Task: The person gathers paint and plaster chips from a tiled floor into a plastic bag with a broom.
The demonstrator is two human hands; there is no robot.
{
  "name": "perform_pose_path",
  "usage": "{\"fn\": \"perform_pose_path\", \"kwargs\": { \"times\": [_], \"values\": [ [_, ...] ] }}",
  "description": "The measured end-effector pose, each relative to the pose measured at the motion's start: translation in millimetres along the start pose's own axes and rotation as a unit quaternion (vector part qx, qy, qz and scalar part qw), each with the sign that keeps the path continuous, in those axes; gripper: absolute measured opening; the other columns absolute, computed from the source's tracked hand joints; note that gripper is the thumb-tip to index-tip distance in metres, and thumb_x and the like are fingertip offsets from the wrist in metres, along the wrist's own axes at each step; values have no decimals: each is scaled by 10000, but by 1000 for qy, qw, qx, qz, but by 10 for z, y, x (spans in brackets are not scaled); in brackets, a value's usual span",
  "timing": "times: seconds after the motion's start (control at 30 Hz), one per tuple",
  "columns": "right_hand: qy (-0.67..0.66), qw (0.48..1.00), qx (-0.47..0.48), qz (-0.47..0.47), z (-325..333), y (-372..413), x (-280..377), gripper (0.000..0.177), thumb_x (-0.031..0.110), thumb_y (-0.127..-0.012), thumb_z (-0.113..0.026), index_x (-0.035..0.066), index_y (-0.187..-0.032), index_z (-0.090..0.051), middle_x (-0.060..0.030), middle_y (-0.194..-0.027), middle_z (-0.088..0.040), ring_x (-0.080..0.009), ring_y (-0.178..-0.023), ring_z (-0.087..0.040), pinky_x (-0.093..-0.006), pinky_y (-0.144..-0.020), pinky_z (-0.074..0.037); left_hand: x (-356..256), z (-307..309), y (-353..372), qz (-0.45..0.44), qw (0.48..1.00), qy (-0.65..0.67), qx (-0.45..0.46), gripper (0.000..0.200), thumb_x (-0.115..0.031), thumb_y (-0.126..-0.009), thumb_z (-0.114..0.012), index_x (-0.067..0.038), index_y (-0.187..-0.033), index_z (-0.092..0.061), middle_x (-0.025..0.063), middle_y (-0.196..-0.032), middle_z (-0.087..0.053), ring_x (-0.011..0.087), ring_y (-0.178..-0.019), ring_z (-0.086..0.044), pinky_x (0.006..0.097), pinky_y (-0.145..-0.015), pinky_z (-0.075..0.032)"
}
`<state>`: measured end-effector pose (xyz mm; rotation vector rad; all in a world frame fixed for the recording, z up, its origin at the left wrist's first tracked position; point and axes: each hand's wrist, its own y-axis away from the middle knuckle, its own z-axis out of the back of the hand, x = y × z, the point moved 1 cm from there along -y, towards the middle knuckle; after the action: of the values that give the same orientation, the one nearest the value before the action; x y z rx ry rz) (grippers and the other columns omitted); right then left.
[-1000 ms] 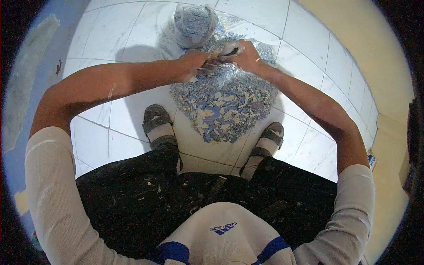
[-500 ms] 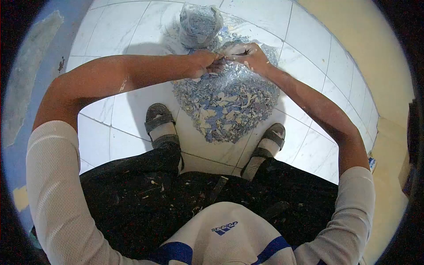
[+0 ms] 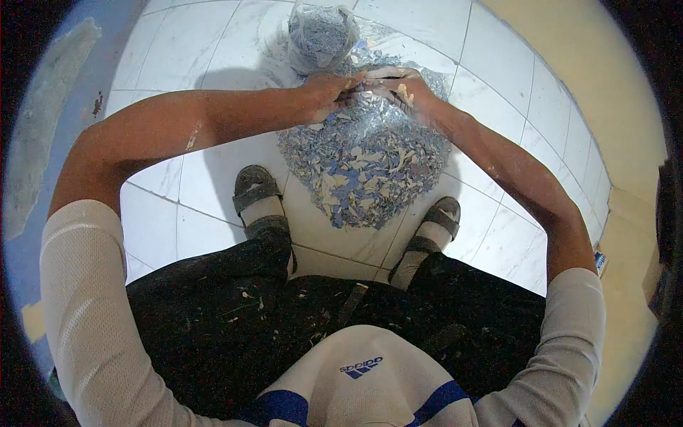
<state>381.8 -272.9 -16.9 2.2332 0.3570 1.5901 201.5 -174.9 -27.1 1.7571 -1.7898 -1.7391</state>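
Note:
A big clear plastic bag (image 3: 366,171) full of blue-grey and cream paint flakes rests on the tiled floor between my feet. Light glares off its film near the top. My left hand (image 3: 324,96) is closed at the bag's gathered top, fingertips pinched together. From the other side my right hand (image 3: 404,91), dusted with white, is also closed on that top, its fingertips meeting those of the left. The pinched plastic itself is mostly hidden by the fingers. Just beyond my hands stands a smaller, rounded clear plastic bag (image 3: 321,39), also filled with flakes.
White marbled tiles (image 3: 491,92) make up the floor around the bags. My sandalled left foot (image 3: 260,199) and right foot (image 3: 435,228) flank the large bag. A cream wall (image 3: 569,64) rises at the right, and a blue, patched wall (image 3: 71,142) at the left.
Both hands stay at the top of the large bag. My left hand has lifted slightly, and the right hand's fingers have shifted and closed in towards the left.

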Motion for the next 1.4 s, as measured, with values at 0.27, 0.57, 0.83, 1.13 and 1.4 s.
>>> {"fn": "perform_pose_path", "kwargs": {
  "times": [0.27, 0.57, 0.83, 1.13, 1.4],
  "values": [
    [75, 995, -38, 45, 27, -41, -250, 243, 5, -823, -667, -1, -1065, -687, -50, -992, -673, -113, -878, -615, -223, -754, -493, 134, 44, 48, 7, 998, 33, 47, 313, -272, -919, -653, 1, -1069, -625, 73, -1097, -619, 158, -977, -600, 250, -849, -558],
    [41, 998, -35, -27, 99, -111, -321, 224, 47, -844, -651, 23, -1066, -677, -42, -1044, -663, -136, -903, -612, -259, -771, -505, 119, 72, 29, 25, 995, 27, 93, 382, -271, -951, -597, 5, -1214, -563, 92, -1230, -588, 167, -1094, -585, 210, -981, -515],
    [39, 994, 80, 65, 35, -3, -140, 204, 78, -876, -670, 40, -1076, -670, -58, -1114, -670, -164, -1067, -624, -313, -965, -506, 16, 68, 61, -31, 994, 27, 103, 283, -191, -967, -577, 38, -1132, -582, 93, -1132, -607, 169, -1051, -601, 208, -945, -541],
    [124, 991, 24, 41, 103, -108, -267, 237, 113, -860, -700, 22, -1078, -688, -47, -969, -705, -125, -911, -635, -289, -806, -516, 100, 101, -129, -37, 992, -64, 103, 282, -304, -987, -557, -47, -1093, -604, 38, -1006, -586, 120, -893, -566, 290, -785, -497],
    [219, 972, 43, 77, 125, -88, -223, 202, 142, -886, -663, 30, -1053, -690, -51, -899, -694, -133, -795, -609, -325, -730, -505, 28, 74, -50, -78, 961, -256, 67, 354, -353, -1004, -510, -25, -1105, -600, 34, -911, -604, 139, -789, -583, 315, -730, -517]
  ]
}}
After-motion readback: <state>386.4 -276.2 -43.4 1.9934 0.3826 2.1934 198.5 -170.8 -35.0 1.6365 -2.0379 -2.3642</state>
